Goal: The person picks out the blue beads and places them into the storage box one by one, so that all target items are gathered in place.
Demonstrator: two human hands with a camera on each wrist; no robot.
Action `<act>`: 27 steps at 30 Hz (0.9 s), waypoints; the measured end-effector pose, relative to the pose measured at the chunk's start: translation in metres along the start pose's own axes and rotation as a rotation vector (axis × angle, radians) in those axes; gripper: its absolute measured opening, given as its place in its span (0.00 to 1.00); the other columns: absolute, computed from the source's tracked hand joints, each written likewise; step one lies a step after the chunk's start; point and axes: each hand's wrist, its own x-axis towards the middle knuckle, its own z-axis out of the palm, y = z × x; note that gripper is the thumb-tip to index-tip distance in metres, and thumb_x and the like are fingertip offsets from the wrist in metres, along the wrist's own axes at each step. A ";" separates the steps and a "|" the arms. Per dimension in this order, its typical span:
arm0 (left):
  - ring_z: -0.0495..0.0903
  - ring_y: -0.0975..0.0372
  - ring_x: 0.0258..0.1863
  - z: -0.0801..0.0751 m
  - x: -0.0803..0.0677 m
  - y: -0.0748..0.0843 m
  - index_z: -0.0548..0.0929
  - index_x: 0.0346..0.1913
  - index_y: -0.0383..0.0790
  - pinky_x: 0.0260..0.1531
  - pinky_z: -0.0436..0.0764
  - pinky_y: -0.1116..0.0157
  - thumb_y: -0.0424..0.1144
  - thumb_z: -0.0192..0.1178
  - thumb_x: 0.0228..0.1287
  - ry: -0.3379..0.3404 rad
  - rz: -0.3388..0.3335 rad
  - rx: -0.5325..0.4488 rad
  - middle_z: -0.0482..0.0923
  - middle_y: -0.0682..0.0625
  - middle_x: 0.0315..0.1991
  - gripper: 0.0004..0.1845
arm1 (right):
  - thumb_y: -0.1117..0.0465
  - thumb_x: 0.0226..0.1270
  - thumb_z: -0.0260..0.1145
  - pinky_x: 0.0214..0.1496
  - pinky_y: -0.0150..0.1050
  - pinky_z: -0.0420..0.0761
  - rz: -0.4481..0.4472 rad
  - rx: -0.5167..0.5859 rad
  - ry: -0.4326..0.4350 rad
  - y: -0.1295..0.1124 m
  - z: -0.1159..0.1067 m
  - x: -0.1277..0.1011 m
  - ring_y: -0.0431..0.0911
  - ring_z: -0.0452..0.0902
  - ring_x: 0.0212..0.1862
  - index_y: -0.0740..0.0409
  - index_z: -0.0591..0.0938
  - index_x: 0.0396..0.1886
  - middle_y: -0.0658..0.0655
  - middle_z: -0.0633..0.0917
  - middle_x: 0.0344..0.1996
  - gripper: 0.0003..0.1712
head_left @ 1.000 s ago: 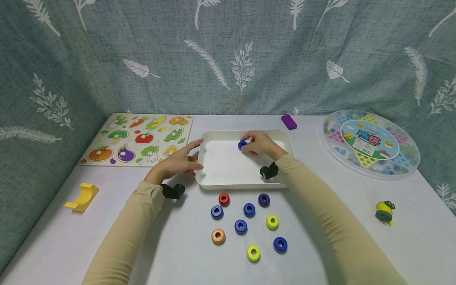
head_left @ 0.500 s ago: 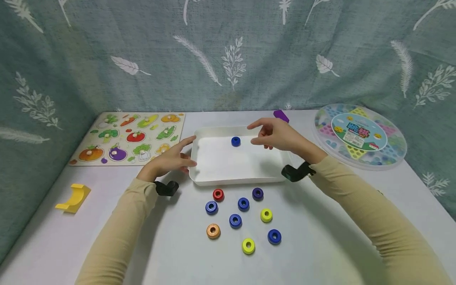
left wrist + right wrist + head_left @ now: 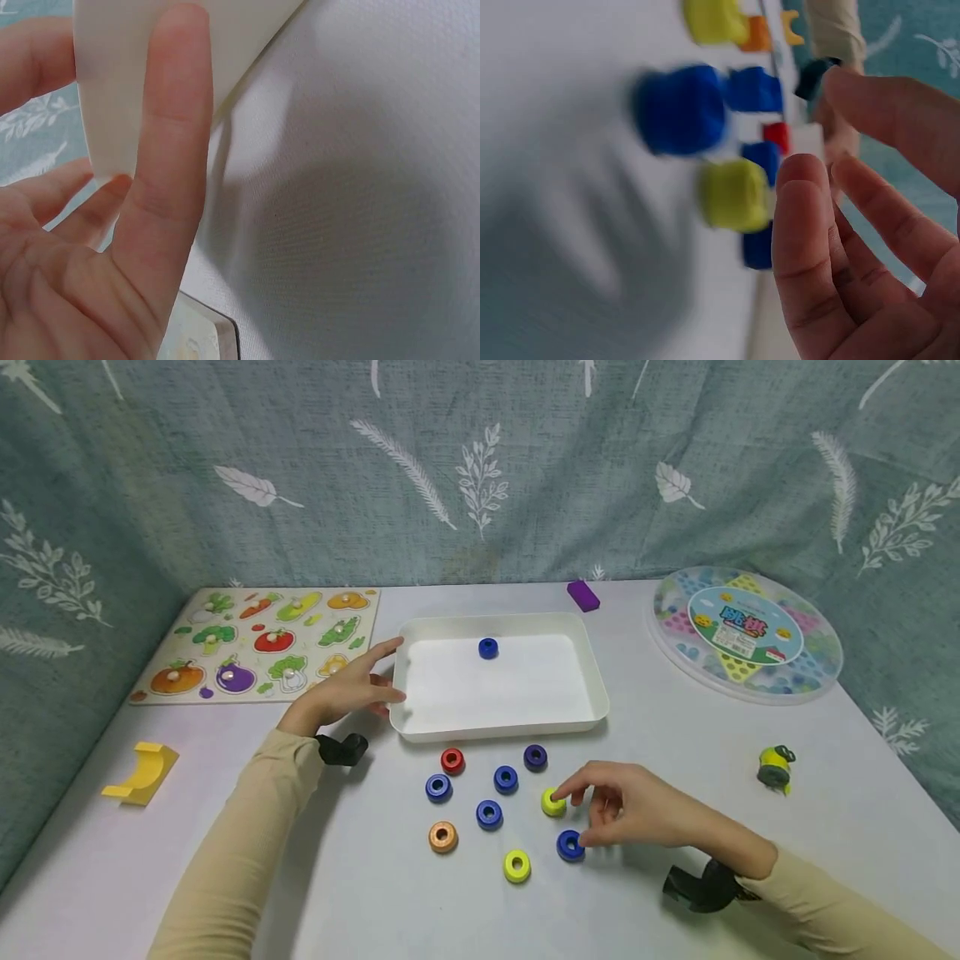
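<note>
Fingers [image 3: 567,793] of right hand [image 3: 637,814] — touching yellow-green ring [image 3: 553,803].

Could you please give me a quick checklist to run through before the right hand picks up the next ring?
1. White tray steadied: left hand rests against its left rim. Ok.
2. Room in tray: only one blue ring inside. Ok.
3. Right hand free: fingers relaxed, holding nothing. Ok.
4. Target reachable: index fingertip at the yellow-green ring; contact uncertain. Cannot tell.
5. Neighbours apart: the nearby blue ring sits under the fingers, close. Not ok.
</note>
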 end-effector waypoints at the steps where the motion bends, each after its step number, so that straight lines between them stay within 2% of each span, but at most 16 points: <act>1: 0.77 0.55 0.38 0.000 0.000 0.000 0.41 0.76 0.47 0.37 0.81 0.63 0.29 0.60 0.61 0.000 0.002 -0.001 0.68 0.31 0.54 0.48 | 0.63 0.52 0.74 0.26 0.31 0.77 -0.004 0.019 -0.007 0.003 0.004 -0.002 0.37 0.73 0.26 0.61 0.79 0.51 0.57 0.79 0.39 0.25; 5: 0.77 0.56 0.38 -0.002 -0.001 0.000 0.41 0.76 0.48 0.36 0.81 0.63 0.28 0.60 0.61 0.008 0.005 -0.005 0.67 0.32 0.55 0.48 | 0.64 0.50 0.75 0.26 0.31 0.78 -0.021 0.056 -0.026 0.012 0.018 -0.004 0.36 0.74 0.27 0.61 0.80 0.49 0.53 0.81 0.38 0.24; 11: 0.76 0.56 0.39 0.000 -0.002 0.000 0.40 0.76 0.47 0.36 0.81 0.64 0.29 0.60 0.62 -0.003 0.007 -0.006 0.64 0.32 0.58 0.48 | 0.66 0.48 0.75 0.27 0.30 0.78 0.005 0.054 -0.045 0.019 0.025 -0.003 0.35 0.73 0.27 0.59 0.81 0.46 0.48 0.81 0.37 0.23; 17: 0.77 0.57 0.35 0.001 -0.002 0.001 0.40 0.76 0.46 0.36 0.81 0.65 0.28 0.60 0.61 -0.001 0.002 0.004 0.67 0.34 0.49 0.48 | 0.67 0.48 0.75 0.27 0.29 0.77 0.006 0.033 -0.050 0.019 0.025 -0.001 0.36 0.73 0.28 0.57 0.82 0.42 0.47 0.79 0.33 0.18; 21: 0.77 0.58 0.32 0.000 -0.003 0.003 0.41 0.76 0.46 0.35 0.81 0.65 0.29 0.60 0.61 0.005 0.000 0.011 0.68 0.35 0.47 0.48 | 0.67 0.48 0.75 0.27 0.29 0.76 0.023 0.030 -0.060 0.012 0.017 0.003 0.36 0.73 0.28 0.59 0.82 0.42 0.48 0.79 0.32 0.18; 27: 0.77 0.56 0.36 0.001 -0.003 0.001 0.40 0.76 0.46 0.37 0.81 0.64 0.29 0.60 0.61 0.001 -0.001 0.005 0.66 0.32 0.55 0.48 | 0.67 0.51 0.73 0.27 0.29 0.75 0.045 0.010 -0.032 -0.010 -0.016 0.026 0.41 0.73 0.27 0.63 0.81 0.45 0.53 0.79 0.27 0.19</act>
